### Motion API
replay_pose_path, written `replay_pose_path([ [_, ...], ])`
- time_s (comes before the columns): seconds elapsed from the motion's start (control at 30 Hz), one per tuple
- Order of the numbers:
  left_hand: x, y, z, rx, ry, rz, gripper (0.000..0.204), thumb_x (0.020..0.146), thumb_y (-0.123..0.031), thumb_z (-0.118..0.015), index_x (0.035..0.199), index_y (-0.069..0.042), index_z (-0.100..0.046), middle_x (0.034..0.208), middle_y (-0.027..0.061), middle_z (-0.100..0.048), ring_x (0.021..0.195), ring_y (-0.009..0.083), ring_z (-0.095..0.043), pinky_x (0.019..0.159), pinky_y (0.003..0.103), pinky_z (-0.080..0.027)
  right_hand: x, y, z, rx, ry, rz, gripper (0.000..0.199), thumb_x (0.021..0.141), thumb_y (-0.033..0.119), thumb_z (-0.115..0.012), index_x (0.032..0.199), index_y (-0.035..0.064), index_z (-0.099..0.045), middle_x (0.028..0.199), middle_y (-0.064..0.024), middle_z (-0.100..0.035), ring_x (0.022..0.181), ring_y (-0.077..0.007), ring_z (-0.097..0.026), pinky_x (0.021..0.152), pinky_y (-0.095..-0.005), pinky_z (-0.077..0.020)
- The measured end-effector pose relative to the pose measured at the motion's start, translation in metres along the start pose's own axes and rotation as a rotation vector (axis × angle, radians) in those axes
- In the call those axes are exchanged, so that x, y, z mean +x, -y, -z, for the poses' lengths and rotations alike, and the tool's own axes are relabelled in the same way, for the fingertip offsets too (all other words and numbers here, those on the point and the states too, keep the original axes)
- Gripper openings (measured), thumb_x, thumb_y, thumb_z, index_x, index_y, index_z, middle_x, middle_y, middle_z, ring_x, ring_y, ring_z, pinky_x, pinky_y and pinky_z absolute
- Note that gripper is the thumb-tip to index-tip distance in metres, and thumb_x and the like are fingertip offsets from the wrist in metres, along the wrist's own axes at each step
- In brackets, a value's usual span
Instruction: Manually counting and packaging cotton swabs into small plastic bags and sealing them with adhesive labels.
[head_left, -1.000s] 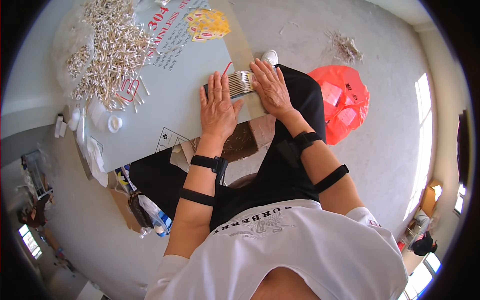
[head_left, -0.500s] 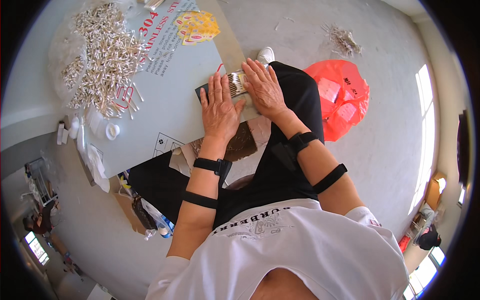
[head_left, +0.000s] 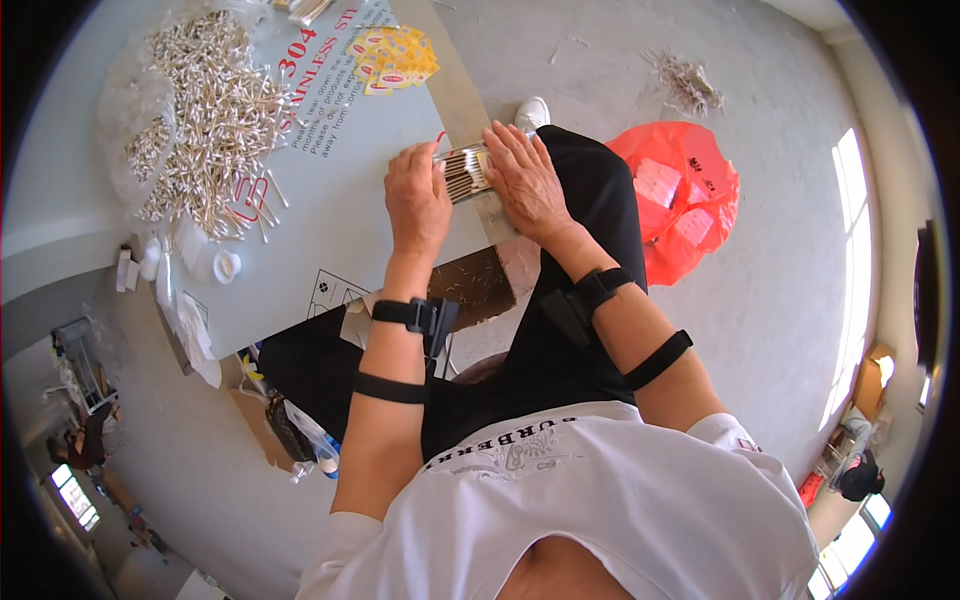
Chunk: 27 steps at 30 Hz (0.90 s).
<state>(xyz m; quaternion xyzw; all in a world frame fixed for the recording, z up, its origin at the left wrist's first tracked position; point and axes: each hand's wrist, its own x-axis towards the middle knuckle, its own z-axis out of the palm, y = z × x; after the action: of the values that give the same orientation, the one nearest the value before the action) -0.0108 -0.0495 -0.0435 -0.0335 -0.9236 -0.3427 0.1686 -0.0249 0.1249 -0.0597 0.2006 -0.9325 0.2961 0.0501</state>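
My left hand [head_left: 418,196] and my right hand [head_left: 523,177] press in from both sides on a small bundle of cotton swabs [head_left: 464,173] lying near the table's front edge [head_left: 470,95]. Both hands have fingers wrapped along the bundle's ends. A big loose heap of cotton swabs [head_left: 205,120] lies on clear plastic at the far left of the grey table sheet [head_left: 330,170]. A stack of small yellow packets [head_left: 395,58] rests further back on the table.
A red plastic bag [head_left: 680,195] with white packets lies on the floor to the right. More swabs [head_left: 685,80] are scattered on the floor beyond it. White small containers [head_left: 225,265] sit at the table's left end. A brown cardboard piece [head_left: 475,285] lies under the table edge.
The view has shifted slightly; both hands stay on the swab bundle, squeezing and evening it, with the right hand slid a little along it.
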Motion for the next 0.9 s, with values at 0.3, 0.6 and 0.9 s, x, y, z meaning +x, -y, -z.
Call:
replay_pose_path([
  [0.3, 0.051, -0.001, 0.006, 0.203, 0.337, -0.054, 0.005, 0.078, -0.004, -0.064, 0.081, -0.004, -0.061, 0.088, 0.0105, -0.06, 0.09, 0.0309, -0.057, 0.078, 0.042, -0.046, 0.0, -0.002, 0.001, -0.015, -0.007, 0.003, 0.047, 0.1, 0.03, -0.043, 0.143, 0.0108, -0.039, 0.149, -0.0102, -0.039, 0.14, -0.028, -0.032, 0.116, -0.045, -0.0196],
  [0.6, 0.046, 0.013, 0.022, 0.353, 0.305, -0.275, 0.008, 0.08, -0.002, -0.059, 0.085, -0.005, -0.053, 0.088, 0.0105, -0.058, 0.09, 0.0301, -0.055, 0.078, 0.042, -0.042, 0.0, -0.003, -0.001, -0.025, -0.013, 0.006, 0.046, 0.101, 0.029, -0.042, 0.143, 0.0109, -0.039, 0.149, -0.0103, -0.039, 0.14, -0.0276, -0.032, 0.116, -0.0451, -0.0191],
  [0.9, 0.036, 0.012, 0.041, 0.446, 0.346, -0.385, 0.012, 0.076, 0.002, -0.057, 0.081, -0.006, -0.05, 0.084, 0.0077, -0.055, 0.087, 0.0263, -0.053, 0.076, 0.038, -0.039, 0.0, -0.002, -0.001, -0.036, -0.013, 0.011, 0.047, 0.1, 0.029, -0.043, 0.143, 0.011, -0.038, 0.149, -0.01, -0.039, 0.14, -0.0274, -0.032, 0.116, -0.0448, -0.0195],
])
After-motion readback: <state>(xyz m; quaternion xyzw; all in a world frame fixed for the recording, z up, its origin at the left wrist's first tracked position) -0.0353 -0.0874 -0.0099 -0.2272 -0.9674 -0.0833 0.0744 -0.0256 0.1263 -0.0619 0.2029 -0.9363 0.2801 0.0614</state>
